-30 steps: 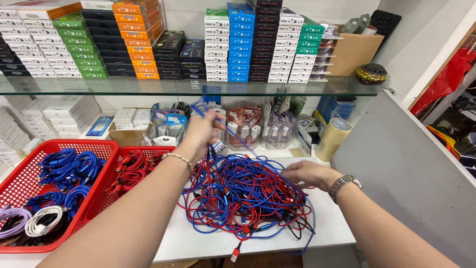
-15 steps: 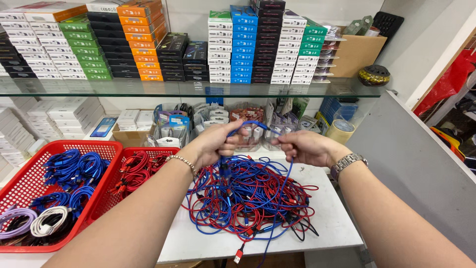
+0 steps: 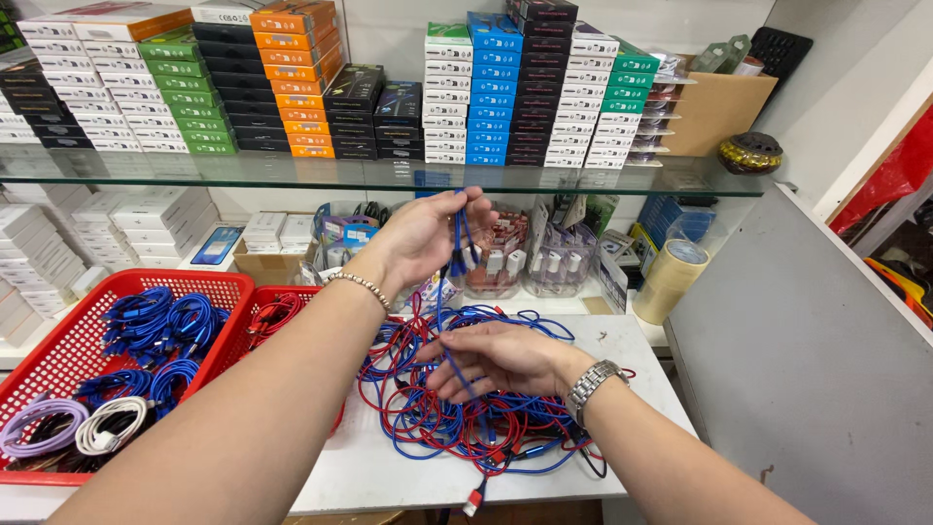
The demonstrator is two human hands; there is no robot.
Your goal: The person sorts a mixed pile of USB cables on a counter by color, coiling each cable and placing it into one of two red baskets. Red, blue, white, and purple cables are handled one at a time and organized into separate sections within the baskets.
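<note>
Two hands, one blue cable stretched between them

Two hands are working over the white table (image 3: 389, 467), above the tangled pile of red and blue cables (image 3: 466, 408). The left hand (image 3: 423, 233) is raised and pinching the plug end of a blue cable (image 3: 457, 248). This cable is running almost vertically down to the right hand (image 3: 496, 355), which is lying lower, fingers loosely spread, directly on the pile.

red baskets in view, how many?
2. A large red basket sits at the left edge of the table; a second red basket sits beside it, partly hidden behind the left forearm.
</note>
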